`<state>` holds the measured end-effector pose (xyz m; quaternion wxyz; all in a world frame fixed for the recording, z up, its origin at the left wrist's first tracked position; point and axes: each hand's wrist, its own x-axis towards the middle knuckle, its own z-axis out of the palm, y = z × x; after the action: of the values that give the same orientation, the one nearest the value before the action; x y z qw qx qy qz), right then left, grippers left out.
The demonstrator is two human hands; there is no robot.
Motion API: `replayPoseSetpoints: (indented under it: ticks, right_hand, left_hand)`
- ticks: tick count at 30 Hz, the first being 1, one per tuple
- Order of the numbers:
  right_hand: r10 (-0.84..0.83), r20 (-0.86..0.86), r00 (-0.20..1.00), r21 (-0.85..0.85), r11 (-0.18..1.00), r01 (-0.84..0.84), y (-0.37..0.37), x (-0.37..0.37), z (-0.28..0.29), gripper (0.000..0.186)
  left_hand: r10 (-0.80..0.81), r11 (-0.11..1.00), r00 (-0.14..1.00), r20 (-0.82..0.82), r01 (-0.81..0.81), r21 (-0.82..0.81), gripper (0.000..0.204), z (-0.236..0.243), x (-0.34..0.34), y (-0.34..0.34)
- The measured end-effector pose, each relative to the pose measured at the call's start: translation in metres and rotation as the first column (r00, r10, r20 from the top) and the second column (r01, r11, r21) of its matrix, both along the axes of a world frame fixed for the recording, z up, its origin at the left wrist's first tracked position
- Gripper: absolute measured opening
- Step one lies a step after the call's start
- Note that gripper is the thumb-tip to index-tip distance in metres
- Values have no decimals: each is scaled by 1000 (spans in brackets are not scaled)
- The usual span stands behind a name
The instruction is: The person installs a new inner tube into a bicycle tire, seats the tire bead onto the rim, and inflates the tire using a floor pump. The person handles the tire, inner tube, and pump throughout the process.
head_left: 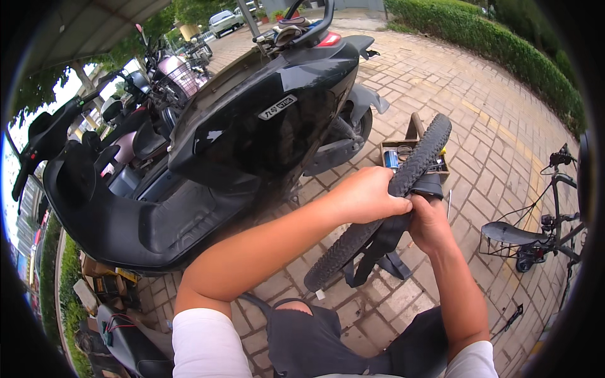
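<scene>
My left hand [378, 195] grips a knobbly black bicycle tyre [428, 142], its fingers hidden round the far side. Held in front of me, the tyre slants from upper right down toward the paving at lower middle. My right hand [428, 217] is closed on a flat black rubber inner tube [384, 246] beside the tyre, its thumb near my left thumb. The tube's loose loops hang below both hands. Just beyond the tyre sits a wooden box [445, 171] of tools and a blue can [391, 160], partly covered by the tyre.
A black scooter [302, 107] fills the upper left, with other two-wheelers [176, 72] behind it. At right stands a bicycle frame [554, 214] with a basket. Boxes [101, 283] and a loose seat [132, 340] lie at lower left. A hedge [517, 69] borders the brick paving [479, 113].
</scene>
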<state>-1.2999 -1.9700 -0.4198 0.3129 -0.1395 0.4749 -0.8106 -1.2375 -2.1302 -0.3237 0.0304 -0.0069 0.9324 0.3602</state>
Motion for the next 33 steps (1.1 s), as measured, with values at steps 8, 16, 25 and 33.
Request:
replayPoseSetpoints:
  ticks: [8, 16, 25, 33]
  right_hand:
    - [110, -322, 940, 500, 863, 71, 35, -7, 47, 25]
    - [-132, 245, 961, 181, 980, 88, 52, 15, 36, 25]
    - [-197, 383, 902, 138, 978, 154, 42, 7, 45, 21]
    - [-162, 190, 968, 163, 978, 132, 41, -6, 30, 28]
  left_hand:
    - [-176, 865, 978, 113, 99, 492, 23, -20, -24, 3]
    - [-152, 890, 988, 19, 128, 438, 27, -36, -29, 26]
    - [20, 939, 989, -144, 31, 343, 30, -31, -24, 31]
    - [-81, 821, 997, -5, 70, 567, 27, -43, -34, 16]
